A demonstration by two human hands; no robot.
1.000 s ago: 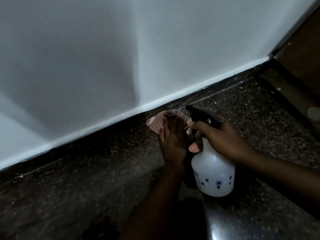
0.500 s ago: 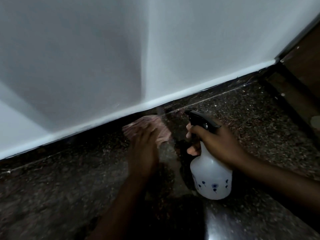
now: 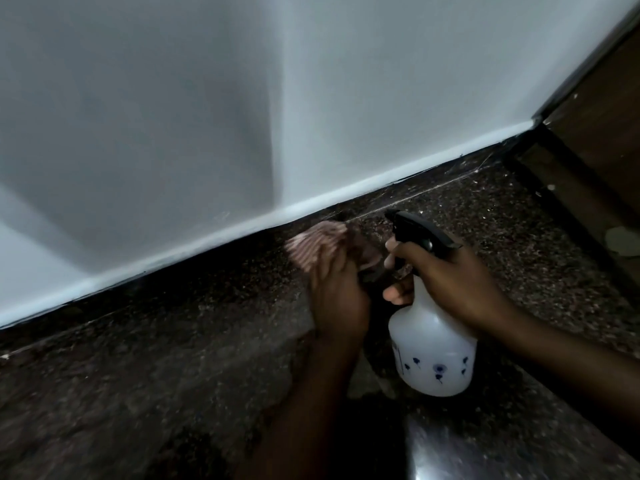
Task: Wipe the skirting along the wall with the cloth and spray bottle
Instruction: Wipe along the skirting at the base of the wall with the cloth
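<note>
A dark speckled stone skirting point(image 3: 194, 275) runs diagonally below the white wall point(image 3: 207, 116). My left hand point(image 3: 337, 296) presses a pink striped cloth point(image 3: 317, 244) against the skirting, just under the wall's lower edge; the cloth looks blurred. My right hand point(image 3: 457, 285) grips the neck of a white spray bottle point(image 3: 433, 351) with small blue flower prints. Its black trigger head point(image 3: 414, 228) points toward the skirting, right of the cloth. A finger lies on the trigger.
A dark granite floor point(image 3: 519, 237) spreads below the skirting. A brown wooden door frame point(image 3: 595, 126) stands at the right, with cobwebs in the corner beside it point(image 3: 485, 168). A glossy patch point(image 3: 450, 455) shines on the floor near my body.
My left hand swept the cloth left along the skirting, then back right toward the bottle. The right hand and bottle stayed nearly still.
</note>
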